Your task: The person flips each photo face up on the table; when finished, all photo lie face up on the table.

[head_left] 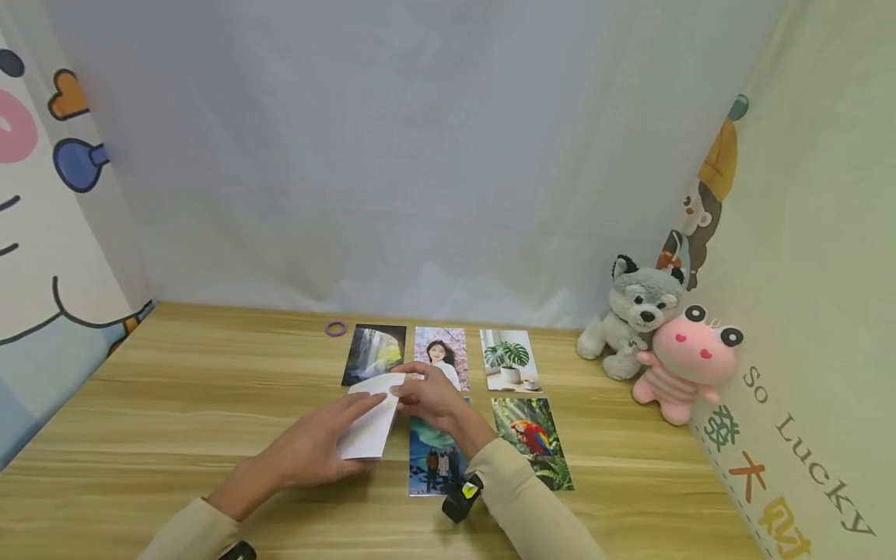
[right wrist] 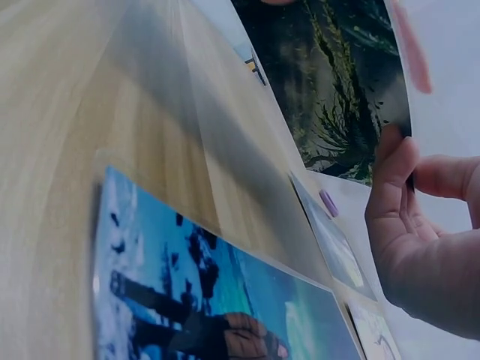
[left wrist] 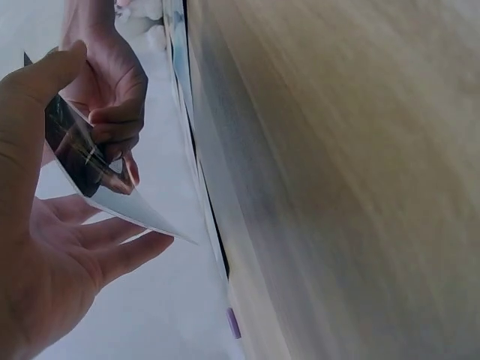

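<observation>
My left hand [head_left: 315,439] holds a photo print [head_left: 369,424] by its side, white back toward the head camera. In the left wrist view its thumb lies on one side and the fingers spread along the other. The right hand [head_left: 430,397] pinches the print's far edge between thumb and fingers. From the right wrist, the glossy picture side [right wrist: 322,82] shows dark green plants. Both hands hold the print above the table, left of an aurora photo [head_left: 427,459] with several people, which the right arm partly covers. Whether it is a single print I cannot tell.
On the wooden table [head_left: 175,412] lie a waterfall photo [head_left: 371,350], a portrait photo [head_left: 437,346], a potted-plant photo [head_left: 509,358] and a parrot photo [head_left: 533,443]. A purple ring [head_left: 336,329] lies at the back. A plush husky [head_left: 633,311] and pink plush frog [head_left: 689,365] sit at right.
</observation>
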`<state>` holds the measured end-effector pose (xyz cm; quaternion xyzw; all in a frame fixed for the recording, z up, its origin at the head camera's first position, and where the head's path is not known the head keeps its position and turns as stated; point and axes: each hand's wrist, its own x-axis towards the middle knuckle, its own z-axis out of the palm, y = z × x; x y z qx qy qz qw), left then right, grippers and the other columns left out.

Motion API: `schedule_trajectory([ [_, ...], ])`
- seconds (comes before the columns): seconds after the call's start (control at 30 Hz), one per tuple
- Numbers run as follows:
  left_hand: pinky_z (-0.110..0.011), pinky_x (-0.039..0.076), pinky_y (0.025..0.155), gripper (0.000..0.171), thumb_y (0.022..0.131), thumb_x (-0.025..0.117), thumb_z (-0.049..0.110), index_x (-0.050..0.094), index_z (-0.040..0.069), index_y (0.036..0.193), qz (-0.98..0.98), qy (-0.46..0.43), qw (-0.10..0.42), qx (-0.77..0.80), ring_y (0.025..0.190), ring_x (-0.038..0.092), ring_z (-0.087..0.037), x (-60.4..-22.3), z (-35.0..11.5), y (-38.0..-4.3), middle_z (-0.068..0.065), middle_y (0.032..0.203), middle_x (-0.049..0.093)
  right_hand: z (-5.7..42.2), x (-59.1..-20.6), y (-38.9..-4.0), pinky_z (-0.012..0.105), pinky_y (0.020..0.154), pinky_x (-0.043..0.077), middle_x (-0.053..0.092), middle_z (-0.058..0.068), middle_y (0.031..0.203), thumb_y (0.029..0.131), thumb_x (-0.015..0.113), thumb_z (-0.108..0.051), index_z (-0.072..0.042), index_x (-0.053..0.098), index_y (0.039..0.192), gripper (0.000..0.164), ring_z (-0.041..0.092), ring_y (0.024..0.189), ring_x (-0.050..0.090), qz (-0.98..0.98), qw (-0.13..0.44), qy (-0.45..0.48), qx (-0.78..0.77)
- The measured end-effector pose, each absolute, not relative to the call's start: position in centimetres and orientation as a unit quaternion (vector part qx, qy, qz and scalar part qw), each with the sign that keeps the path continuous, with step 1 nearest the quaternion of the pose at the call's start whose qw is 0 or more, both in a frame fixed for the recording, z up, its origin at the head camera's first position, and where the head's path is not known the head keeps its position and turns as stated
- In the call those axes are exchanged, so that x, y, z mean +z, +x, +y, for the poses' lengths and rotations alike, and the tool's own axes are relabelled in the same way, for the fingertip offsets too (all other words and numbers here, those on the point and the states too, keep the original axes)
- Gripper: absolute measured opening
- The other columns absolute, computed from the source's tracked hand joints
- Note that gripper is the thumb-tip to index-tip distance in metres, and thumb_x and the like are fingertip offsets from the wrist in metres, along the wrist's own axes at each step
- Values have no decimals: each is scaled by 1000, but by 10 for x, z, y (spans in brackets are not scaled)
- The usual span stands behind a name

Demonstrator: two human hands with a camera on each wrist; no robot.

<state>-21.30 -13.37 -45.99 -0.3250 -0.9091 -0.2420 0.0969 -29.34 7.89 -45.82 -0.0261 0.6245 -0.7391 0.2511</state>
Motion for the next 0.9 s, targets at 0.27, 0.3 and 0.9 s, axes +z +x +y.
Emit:
schedule_trajectory([
  [0.27,-45,57,86,87,66,85,11,51,16,146,-893,-359,160,-218,111,66,-30,-454,-135,-214,-13,133,63,80,-453,-295,24,67,54,66,3,85,94,57,4,7,43,138,47,9,69,66,600,240,-38,-762],
  [0.3,-45,58,85,87,65,85,9,51,16,145,-890,-363,170,-217,109,67,-30,-453,-135,-215,-13,132,64,80,-453,-295,25,69,54,66,3,86,94,57,4,7,43,139,46,10,71,66,595,238,-41,-766],
  [0.9,-29,56,70,58,80,63,-20,58,0,134,-819,-366,246,-366,94,68,-23,-454,-123,-224,-17,119,69,64,-446,-286,24,54,55,68,5,65,93,71,-22,-9,46,102,30,12,54,66,602,109,-19,-791],
])
